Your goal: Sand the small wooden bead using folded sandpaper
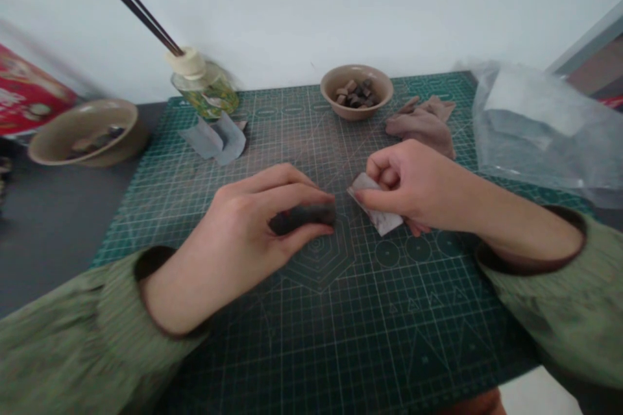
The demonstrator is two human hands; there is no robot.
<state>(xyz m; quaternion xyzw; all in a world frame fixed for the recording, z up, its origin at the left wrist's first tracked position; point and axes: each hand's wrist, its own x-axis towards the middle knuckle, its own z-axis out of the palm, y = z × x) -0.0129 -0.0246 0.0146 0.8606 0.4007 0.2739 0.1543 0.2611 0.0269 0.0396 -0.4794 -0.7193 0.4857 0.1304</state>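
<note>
My left hand (263, 217) is closed round a dark, rounded piece (309, 215), thumb below and fingers above, over the middle of the green cutting mat (311, 311). To its right, my right hand (403, 184) pinches a small whitish-grey folded sheet (382, 213) between thumb and curled fingers. A gap separates the dark piece from the sheet. Part of the dark piece is hidden inside my left hand.
Small blocks fill a brown bowl (356, 112) at the back; another bowl (134, 136) stands left. Nearby are a reed diffuser (207, 90), bent grey sheets (231, 142), a brownish cloth (428, 123) and a clear plastic bag (535, 149).
</note>
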